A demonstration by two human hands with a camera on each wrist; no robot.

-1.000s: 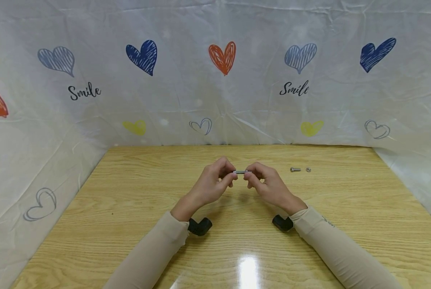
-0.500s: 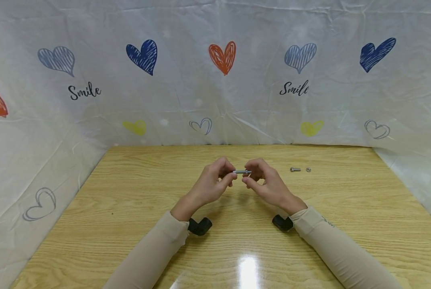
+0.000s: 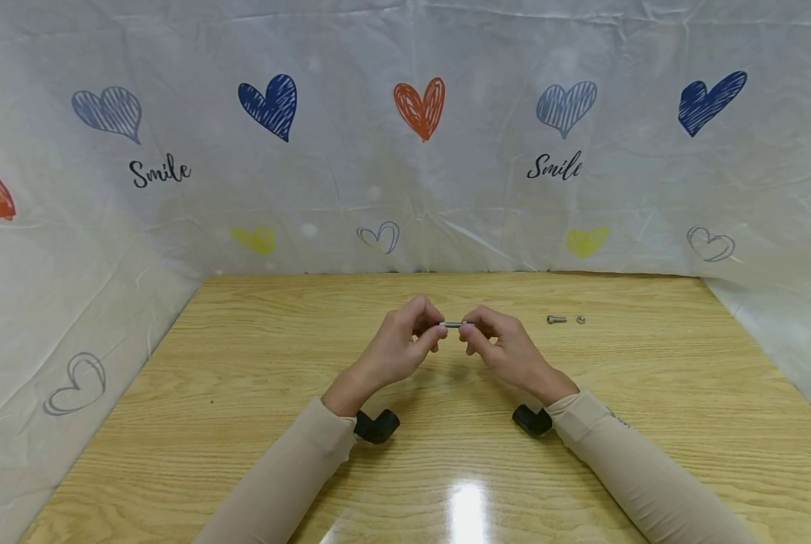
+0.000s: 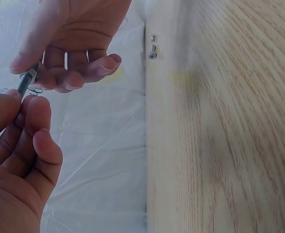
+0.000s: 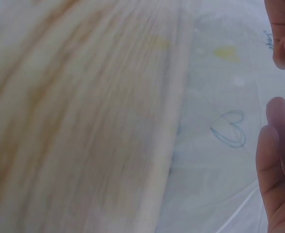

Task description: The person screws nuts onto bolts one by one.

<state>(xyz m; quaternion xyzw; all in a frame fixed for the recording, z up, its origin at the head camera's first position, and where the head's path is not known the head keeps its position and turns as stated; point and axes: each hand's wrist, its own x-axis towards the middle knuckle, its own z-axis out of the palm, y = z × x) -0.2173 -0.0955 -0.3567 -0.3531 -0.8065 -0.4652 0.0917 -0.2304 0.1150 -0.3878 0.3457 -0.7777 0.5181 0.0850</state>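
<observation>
Between thumb and fingers, my left hand (image 3: 396, 344) pinches one end of a thin metal bolt (image 3: 451, 324), held level above the table. My right hand (image 3: 502, 347) pinches the bolt's other end, where a hex nut (image 4: 31, 74) sits on the thread in the left wrist view. That view also shows the threaded shank (image 4: 23, 86) between the two sets of fingertips; the bolt's head is hidden in my left fingers. At the right edge of the right wrist view, only parts of both hands appear, and the bolt lies outside it.
A second, shorter bolt (image 3: 556, 319) lies on the wooden table (image 3: 276, 438), right of my hands, with a loose nut (image 3: 581, 319) beside it. Behind the table's far edge hangs a white cloth (image 3: 337, 181) printed with hearts. Black wrist mounts (image 3: 378, 427) show under both sleeves.
Half a second ago my right thumb and fingers were spread, showing the nut and bolt tip; now they have closed on that end again. My left hand stays in place.
</observation>
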